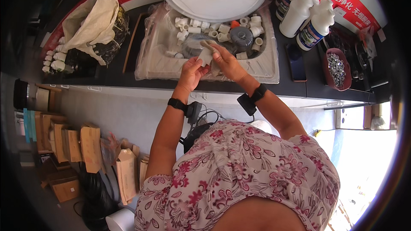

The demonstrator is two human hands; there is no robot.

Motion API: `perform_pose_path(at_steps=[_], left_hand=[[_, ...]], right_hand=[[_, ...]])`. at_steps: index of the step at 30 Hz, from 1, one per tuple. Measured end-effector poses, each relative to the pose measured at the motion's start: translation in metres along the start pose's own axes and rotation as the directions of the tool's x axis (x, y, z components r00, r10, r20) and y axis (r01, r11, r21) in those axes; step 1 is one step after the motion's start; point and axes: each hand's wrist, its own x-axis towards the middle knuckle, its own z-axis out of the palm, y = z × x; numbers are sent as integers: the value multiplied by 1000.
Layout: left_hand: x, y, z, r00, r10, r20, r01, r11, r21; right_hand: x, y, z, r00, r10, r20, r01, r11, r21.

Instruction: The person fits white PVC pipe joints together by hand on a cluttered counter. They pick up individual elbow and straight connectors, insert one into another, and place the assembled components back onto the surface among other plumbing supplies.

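Note:
Over the front of a plastic-wrapped sink [147, 66], my two hands are close together. My left hand [191, 74] pinches a small whitish flat piece [205, 57], its exact kind unclear. My right hand [229, 65] is closed around a beige-brown cloth [216, 70] and presses it against that piece; part of the cloth sticks up above the fingers. Behind my hands, several white pipe fittings [223, 37] lie in the sink with a round grey drain part [242, 38] and a grey corrugated hose [193, 45].
A large round white lid [188, 0] leans over the sink's back. White bottles [296, 15], a dark phone [296, 62] and a pink basket of small metal parts [336, 70] stand right. An open cloth sack [92, 25] is left. Cardboard boxes [90, 147] stand on the floor.

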Motion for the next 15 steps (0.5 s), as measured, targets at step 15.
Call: perform_pose_path(at_steps=[15], left_hand=[[4,8,-5,983,-105,151,108,994,-8]], right_hand=[[16,12,23,957,151,-247,-196,966,-170]])
